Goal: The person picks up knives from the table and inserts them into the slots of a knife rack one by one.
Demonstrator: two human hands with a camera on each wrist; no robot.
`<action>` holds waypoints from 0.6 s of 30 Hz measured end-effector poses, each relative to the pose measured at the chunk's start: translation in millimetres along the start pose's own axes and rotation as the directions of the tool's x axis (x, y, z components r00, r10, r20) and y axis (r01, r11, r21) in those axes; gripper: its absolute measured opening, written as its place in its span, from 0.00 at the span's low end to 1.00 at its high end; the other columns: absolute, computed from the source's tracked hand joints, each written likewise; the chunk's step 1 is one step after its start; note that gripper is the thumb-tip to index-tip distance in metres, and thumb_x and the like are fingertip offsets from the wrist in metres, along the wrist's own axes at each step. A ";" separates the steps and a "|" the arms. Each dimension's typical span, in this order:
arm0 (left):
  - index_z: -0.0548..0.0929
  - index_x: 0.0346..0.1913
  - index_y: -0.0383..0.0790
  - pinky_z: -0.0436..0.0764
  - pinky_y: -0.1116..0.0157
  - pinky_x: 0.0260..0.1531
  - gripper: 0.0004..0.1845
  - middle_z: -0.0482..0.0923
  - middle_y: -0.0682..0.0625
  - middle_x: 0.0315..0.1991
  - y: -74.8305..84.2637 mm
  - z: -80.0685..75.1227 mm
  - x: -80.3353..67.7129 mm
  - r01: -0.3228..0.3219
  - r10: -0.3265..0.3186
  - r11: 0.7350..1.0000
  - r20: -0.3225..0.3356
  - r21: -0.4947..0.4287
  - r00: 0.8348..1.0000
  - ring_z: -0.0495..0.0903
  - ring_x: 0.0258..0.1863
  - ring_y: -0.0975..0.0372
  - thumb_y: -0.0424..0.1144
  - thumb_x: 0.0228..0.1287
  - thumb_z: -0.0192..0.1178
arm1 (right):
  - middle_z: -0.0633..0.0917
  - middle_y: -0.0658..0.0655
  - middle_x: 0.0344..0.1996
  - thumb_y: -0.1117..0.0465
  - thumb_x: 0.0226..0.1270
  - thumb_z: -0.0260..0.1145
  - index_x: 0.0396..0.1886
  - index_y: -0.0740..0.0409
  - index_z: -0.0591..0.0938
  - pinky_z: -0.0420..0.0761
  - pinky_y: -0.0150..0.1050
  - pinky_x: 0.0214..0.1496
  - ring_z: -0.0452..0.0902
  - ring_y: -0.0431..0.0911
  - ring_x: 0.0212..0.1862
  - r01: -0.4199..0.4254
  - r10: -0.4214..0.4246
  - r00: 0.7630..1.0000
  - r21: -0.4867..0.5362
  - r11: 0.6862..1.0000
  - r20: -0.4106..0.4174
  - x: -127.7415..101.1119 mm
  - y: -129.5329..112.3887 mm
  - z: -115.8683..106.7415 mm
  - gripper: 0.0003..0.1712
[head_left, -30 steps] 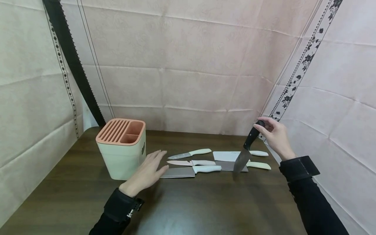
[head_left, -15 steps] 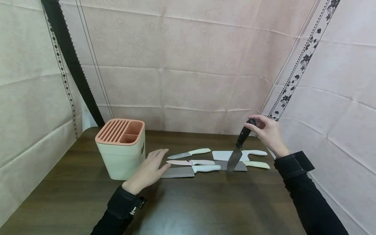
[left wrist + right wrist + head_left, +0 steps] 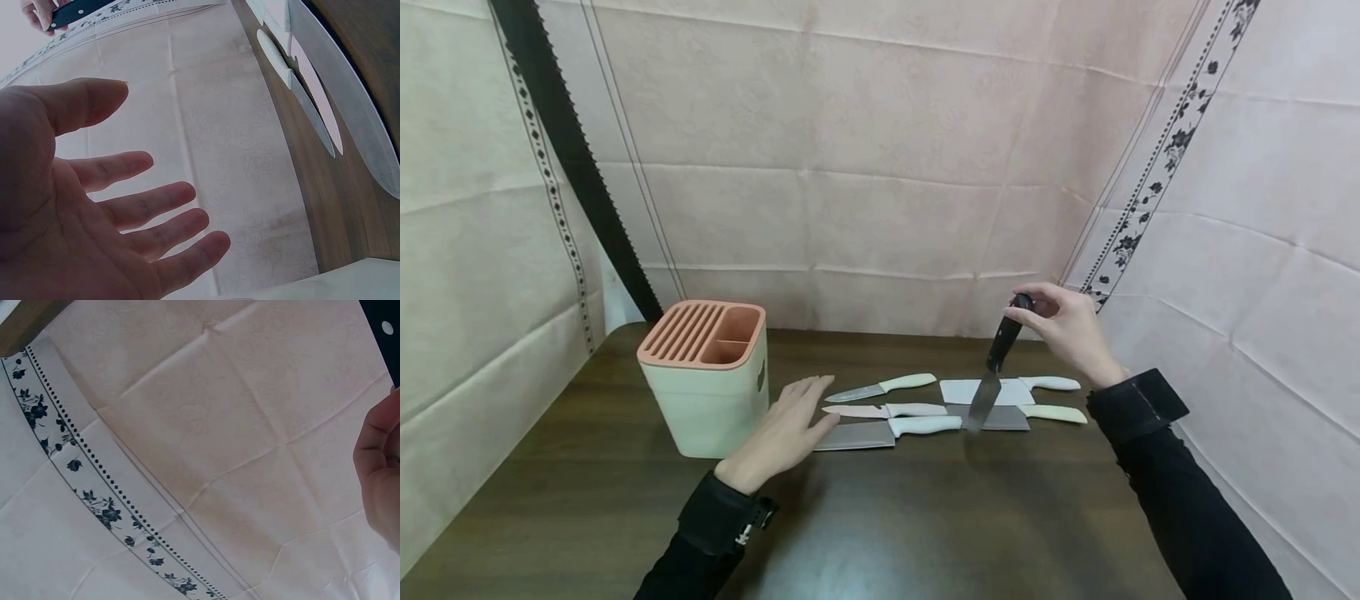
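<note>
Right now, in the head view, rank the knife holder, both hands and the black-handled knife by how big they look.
Largest to smallest:
1. The knife holder.
2. The left hand and the right hand, too alike to rank.
3. The black-handled knife, long but narrow.

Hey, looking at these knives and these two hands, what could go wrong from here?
The right hand pinches the black-handled knife near its handle's end, blade down, so it might swing or slip.

In the head view its blade overlaps the pale-handled knives, so it could knock one if lowered.

The open left hand appears close to the broad knife in front; a careless shift might graze it.
</note>
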State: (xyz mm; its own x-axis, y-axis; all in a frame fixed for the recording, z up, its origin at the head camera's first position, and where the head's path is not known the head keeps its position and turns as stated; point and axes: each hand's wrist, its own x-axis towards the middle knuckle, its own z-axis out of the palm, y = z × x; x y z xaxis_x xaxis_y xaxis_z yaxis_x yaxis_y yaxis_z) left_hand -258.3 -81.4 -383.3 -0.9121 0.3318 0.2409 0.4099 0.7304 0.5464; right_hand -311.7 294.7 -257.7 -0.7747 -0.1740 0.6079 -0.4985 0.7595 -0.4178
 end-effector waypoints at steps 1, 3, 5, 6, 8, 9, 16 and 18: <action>0.62 0.71 0.39 0.65 0.43 0.66 0.32 0.63 0.38 0.70 0.1 -0.1 0.4 -0.002 0.002 1.000 -0.001 0.000 1.000 0.59 0.71 0.45 0.48 0.70 0.55 | 0.88 0.60 0.36 0.57 0.58 0.72 0.49 0.58 0.83 0.70 0.25 0.28 0.75 0.26 0.28 0.005 -0.005 1.000 0.005 1.000 0.003 1.1 -1.3 0.6 0.19; 0.62 0.71 0.39 0.65 0.43 0.65 0.32 0.63 0.38 0.70 0.6 -0.4 0.8 -0.002 0.002 1.000 -0.002 -0.001 1.000 0.60 0.71 0.45 0.48 0.70 0.55 | 0.88 0.59 0.36 0.58 0.58 0.73 0.49 0.58 0.83 0.70 0.25 0.28 0.75 0.27 0.28 0.012 -0.013 1.000 0.014 1.000 0.009 3.0 -3.8 2.1 0.19; 0.62 0.71 0.39 0.65 0.44 0.66 0.32 0.63 0.38 0.70 1.1 -0.4 1.1 0.002 -0.002 1.000 0.004 -0.001 1.000 0.59 0.71 0.45 0.48 0.70 0.55 | 0.88 0.58 0.35 0.59 0.57 0.73 0.49 0.58 0.84 0.69 0.26 0.27 0.75 0.29 0.27 0.019 -0.019 1.000 0.023 1.000 0.012 4.4 -6.3 4.0 0.19; 0.62 0.71 0.39 0.65 0.44 0.66 0.32 0.63 0.38 0.70 1.5 -0.3 1.2 0.005 -0.005 1.000 0.007 -0.001 1.000 0.59 0.71 0.45 0.48 0.70 0.55 | 0.88 0.58 0.35 0.59 0.57 0.73 0.49 0.58 0.84 0.69 0.26 0.26 0.76 0.29 0.27 0.025 -0.025 1.000 0.025 0.999 0.015 5.1 -7.5 4.9 0.19; 0.62 0.71 0.39 0.65 0.44 0.66 0.32 0.63 0.38 0.70 2.3 0.1 1.5 0.004 -0.004 1.000 0.010 -0.001 1.000 0.59 0.71 0.45 0.48 0.70 0.55 | 0.88 0.59 0.34 0.60 0.57 0.73 0.48 0.59 0.84 0.69 0.26 0.26 0.76 0.30 0.27 0.036 -0.037 0.999 0.030 0.999 0.017 6.3 -9.5 6.5 0.18; 0.62 0.71 0.39 0.65 0.44 0.66 0.32 0.63 0.38 0.70 2.8 0.4 1.7 0.004 -0.004 1.000 0.011 -0.001 1.000 0.59 0.71 0.46 0.48 0.70 0.55 | 0.88 0.59 0.34 0.60 0.57 0.73 0.48 0.59 0.84 0.69 0.25 0.26 0.76 0.31 0.27 0.045 -0.046 0.999 0.026 0.999 0.017 6.7 -10.0 7.3 0.18; 0.62 0.72 0.40 0.66 0.45 0.65 0.32 0.63 0.38 0.70 3.4 1.9 3.3 -0.004 0.004 1.000 0.004 -0.001 1.000 0.60 0.71 0.46 0.49 0.70 0.55 | 0.88 0.60 0.33 0.60 0.57 0.73 0.46 0.61 0.84 0.69 0.23 0.26 0.76 0.31 0.26 0.092 -0.092 0.996 0.030 0.995 0.015 9.7 -12.7 11.4 0.17; 0.62 0.71 0.40 0.66 0.44 0.65 0.32 0.63 0.38 0.70 3.2 1.9 3.5 -0.008 0.008 1.000 0.004 -0.002 1.000 0.60 0.71 0.46 0.49 0.70 0.55 | 0.88 0.60 0.33 0.61 0.57 0.73 0.46 0.61 0.84 0.68 0.23 0.26 0.76 0.32 0.26 0.099 -0.100 0.995 0.030 0.995 0.019 10.7 -13.1 12.4 0.17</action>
State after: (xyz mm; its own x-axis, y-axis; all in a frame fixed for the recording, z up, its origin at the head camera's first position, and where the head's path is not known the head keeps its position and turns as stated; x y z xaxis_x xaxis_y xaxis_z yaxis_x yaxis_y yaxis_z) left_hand -260.2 -76.8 -382.3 -0.9089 0.3394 0.2422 0.4169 0.7263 0.5465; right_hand -318.3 275.1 -254.1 -0.7284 -0.2606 0.6337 -0.5843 0.7192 -0.3759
